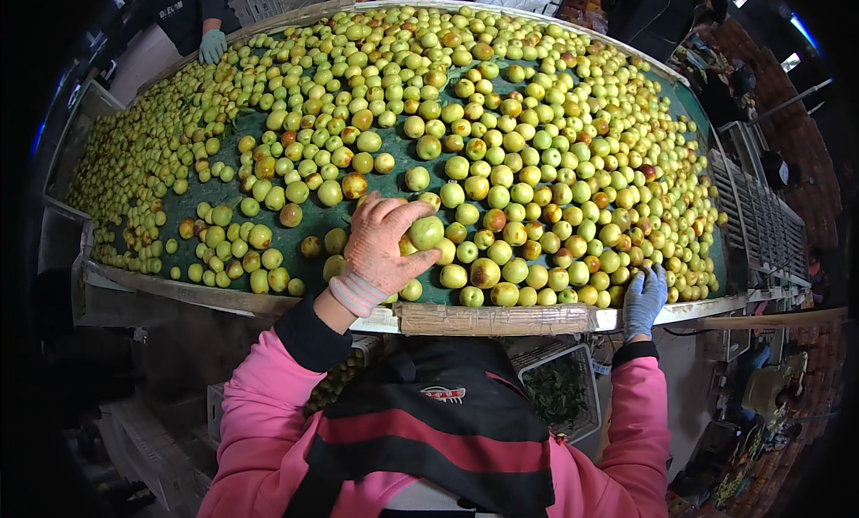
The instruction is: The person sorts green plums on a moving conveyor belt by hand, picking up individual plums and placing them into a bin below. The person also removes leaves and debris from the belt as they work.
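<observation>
Many green and brown-blotched jujube-like fruits (530,157) cover a sorting table with a green surface (322,220). My left hand (386,249), in an orange-pink glove, reaches over the near edge with a larger green fruit (426,233) between thumb and fingers. Other fruits lie close around and partly under that hand. My right hand (645,300), in a pale blue glove, rests at the table's near rim on the right, its fingertips beside the fruits. Whether anything is under its fingers is hidden.
A taped wooden rim (496,319) runs along the near edge. Below it stands a plastic crate (594,410) with green leaves. Across the table at the upper left, a co-worker's gloved hand (213,46) touches the far edge; another person stands at the upper right. A slatted metal rack (758,216) adjoins the right end.
</observation>
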